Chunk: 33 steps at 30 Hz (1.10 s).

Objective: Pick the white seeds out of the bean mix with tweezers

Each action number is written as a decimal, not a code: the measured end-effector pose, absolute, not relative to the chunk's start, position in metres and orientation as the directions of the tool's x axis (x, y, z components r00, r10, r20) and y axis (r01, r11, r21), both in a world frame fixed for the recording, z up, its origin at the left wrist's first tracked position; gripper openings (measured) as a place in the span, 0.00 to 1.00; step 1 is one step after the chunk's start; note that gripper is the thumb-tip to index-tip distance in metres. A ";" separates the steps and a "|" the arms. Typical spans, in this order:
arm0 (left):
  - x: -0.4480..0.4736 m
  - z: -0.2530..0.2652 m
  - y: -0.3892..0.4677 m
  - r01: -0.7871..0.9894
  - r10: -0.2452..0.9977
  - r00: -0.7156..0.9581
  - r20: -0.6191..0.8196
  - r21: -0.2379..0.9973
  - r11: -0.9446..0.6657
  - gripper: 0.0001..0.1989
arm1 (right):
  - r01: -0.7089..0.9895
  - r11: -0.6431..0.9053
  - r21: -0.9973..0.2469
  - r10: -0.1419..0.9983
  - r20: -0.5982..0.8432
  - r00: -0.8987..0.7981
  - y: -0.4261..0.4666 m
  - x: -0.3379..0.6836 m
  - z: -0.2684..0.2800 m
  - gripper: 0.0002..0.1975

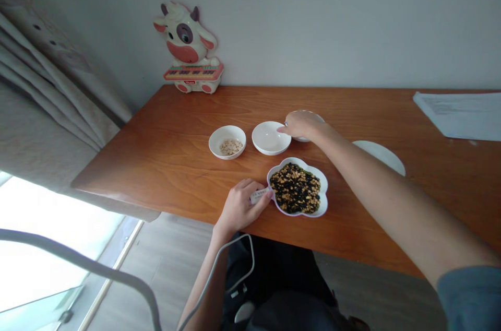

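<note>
My left hand (245, 203) is closed round the short handle of a flower-shaped dish (324, 203) near the table's front edge. Inside the dish lies a mix of black and yellow-brown beans or grains (295, 188). Reaching farther back, my right hand (300, 124) is over the right rim of the middle white bowl (270, 139) and in front of another white bowl (315, 115), which it partly hides. Its thumb points left and its fingers look pinched; anything between them is hidden. The left white bowl (213, 144) holds flat pale seeds (230, 146).
A white plate (381, 154) lies at the right, partly behind my right forearm. Farther right are papers (462, 111). A cow-shaped toy piano (191, 54) stands at the table's back left corner, by a curtain (50, 85). A grey cable (213, 263) runs past my left arm.
</note>
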<state>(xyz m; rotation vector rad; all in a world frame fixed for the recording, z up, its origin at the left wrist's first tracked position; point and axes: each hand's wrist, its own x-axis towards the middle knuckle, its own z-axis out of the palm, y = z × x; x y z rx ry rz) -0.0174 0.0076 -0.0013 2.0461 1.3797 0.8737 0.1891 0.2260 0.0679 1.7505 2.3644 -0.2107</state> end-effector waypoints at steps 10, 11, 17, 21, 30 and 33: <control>-0.018 -0.002 0.007 0.585 0.931 0.290 0.220 0.729 -0.354 0.16 | 0.872 0.484 0.079 0.839 -0.325 -0.437 0.264 0.188 0.091 0.16; -0.018 -0.002 0.007 0.584 0.931 0.290 0.220 0.731 -0.354 0.17 | 0.865 0.496 0.082 0.831 -0.334 -0.445 0.266 0.188 0.093 0.15; -0.017 -0.003 0.008 0.591 0.931 0.281 0.233 0.723 -0.359 0.17 | 0.820 0.559 0.120 0.792 -0.368 -0.487 0.267 0.188 0.096 0.13; -0.018 -0.002 0.008 0.591 0.933 0.279 0.226 0.726 -0.352 0.17 | 0.784 0.611 0.107 0.753 -0.385 -0.534 0.257 0.186 0.097 0.11; -0.018 -0.003 0.008 0.593 0.936 0.282 0.212 0.728 -0.344 0.17 | 0.730 0.683 -0.003 0.673 -0.385 -0.632 0.222 0.177 0.104 0.12; -0.019 -0.004 0.008 0.592 0.936 0.282 0.212 0.729 -0.343 0.17 | 0.725 0.688 -0.030 0.658 -0.394 -0.642 0.215 0.178 0.108 0.15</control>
